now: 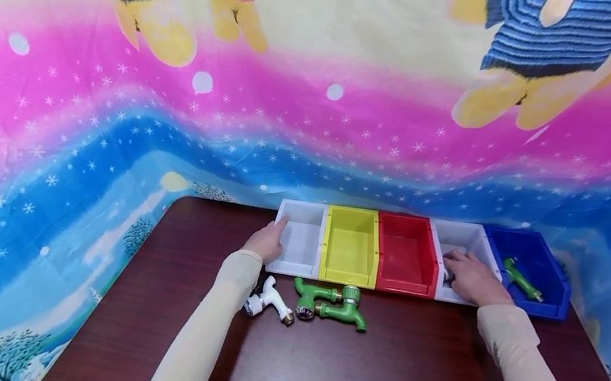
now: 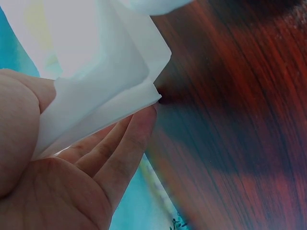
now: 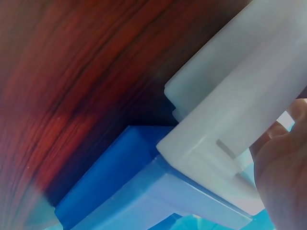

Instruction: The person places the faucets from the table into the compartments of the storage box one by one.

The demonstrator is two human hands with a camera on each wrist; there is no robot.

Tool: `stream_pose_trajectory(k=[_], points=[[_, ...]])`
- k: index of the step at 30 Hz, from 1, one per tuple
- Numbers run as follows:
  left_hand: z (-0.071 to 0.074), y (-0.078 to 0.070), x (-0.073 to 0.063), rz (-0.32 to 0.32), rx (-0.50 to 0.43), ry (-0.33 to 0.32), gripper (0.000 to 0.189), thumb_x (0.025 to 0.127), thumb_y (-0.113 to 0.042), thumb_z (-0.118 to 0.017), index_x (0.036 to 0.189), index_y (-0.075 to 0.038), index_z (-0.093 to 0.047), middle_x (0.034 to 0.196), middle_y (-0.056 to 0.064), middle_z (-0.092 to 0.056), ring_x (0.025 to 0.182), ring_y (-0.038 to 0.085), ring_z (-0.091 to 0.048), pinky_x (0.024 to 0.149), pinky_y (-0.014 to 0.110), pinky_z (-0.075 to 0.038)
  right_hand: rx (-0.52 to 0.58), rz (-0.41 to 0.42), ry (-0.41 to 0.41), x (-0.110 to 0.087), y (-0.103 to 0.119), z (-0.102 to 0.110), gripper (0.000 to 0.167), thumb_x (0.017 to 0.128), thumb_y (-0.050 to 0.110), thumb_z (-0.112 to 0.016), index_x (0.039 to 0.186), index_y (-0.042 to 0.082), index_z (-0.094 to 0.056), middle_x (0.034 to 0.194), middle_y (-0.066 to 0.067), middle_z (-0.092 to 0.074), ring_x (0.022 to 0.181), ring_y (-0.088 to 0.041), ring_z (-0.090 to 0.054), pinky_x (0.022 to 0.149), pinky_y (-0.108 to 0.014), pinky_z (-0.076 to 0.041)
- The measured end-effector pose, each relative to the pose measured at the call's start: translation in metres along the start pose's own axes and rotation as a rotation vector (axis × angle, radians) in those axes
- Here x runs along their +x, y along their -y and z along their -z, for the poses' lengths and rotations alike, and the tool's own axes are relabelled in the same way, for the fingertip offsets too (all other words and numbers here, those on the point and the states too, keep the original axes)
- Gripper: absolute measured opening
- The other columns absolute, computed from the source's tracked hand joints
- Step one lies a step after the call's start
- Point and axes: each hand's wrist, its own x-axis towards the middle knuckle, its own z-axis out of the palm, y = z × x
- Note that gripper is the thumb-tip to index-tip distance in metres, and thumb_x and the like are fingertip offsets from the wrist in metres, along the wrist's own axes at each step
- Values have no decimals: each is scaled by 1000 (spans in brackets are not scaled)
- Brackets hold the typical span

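My left hand is at the outer left wall of a white bin. In the left wrist view, the thumb lies on one side of the white bin's wall and the fingers on the other, pinching it. My right hand reaches into a second white bin beside the blue bin. A small dark patch shows by its fingertips, too unclear to name. The right wrist view shows curled fingers partly behind the white bin's wall. A green faucet lies in the blue bin.
A yellow bin and a red bin stand between the two white ones. In front of the row lie a white faucet and two green faucets on the brown table. A printed cloth hangs behind.
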Motion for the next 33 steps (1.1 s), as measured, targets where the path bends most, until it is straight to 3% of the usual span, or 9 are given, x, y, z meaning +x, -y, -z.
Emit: stream_pose_trajectory(k=[9,17,33], points=[[1,0,-3,-17,13,-5,71,105,-5,-51,168,-18,-21,167,18,-33,146,35,-46,117,49,-43,-17,-12,9,-2,3,1,57,91,0,-53,148,1,-55,150,-25,-51,140,-54,-40,113,-71,-35],[0,2,-1,-22,23,-9,73,104,-5,-53,168,-18,-21,166,19,-35,144,35,-48,116,50,-45,15,-84,62,-3,9,4,63,93,3,-51,155,0,-44,156,-28,-44,144,-56,-35,115,-73,-31],[0,2,0,-20,32,-2,73,104,-5,-52,168,-18,-20,166,19,-34,145,36,-47,116,50,-44,8,-68,47,-6,6,3,65,93,3,-49,157,2,-41,159,-27,-40,144,-57,-34,115,-73,-31]])
